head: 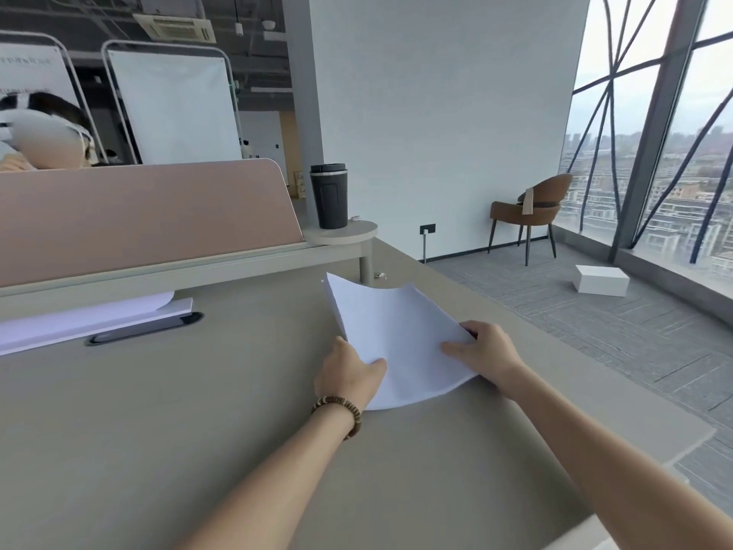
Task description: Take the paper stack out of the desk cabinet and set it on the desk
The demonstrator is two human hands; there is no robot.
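Observation:
A white paper stack (400,331) lies over the right part of the grey desk (198,410), its sheets bowed upward in the middle. My left hand (347,375), with a wooden bead bracelet at the wrist, grips the stack's left edge. On the right edge my right hand (486,351) holds it, thumb on top and fingers underneath. The near edge of the stack rests on the desk. The desk cabinet is out of view.
Another white stack (91,319) lies at the back left by a dark cable slot (146,329). A pink divider panel (146,216) stands behind. A black tumbler (329,196) sits on a round shelf. A person sits beyond the divider. A chair and white box stand on the floor, right.

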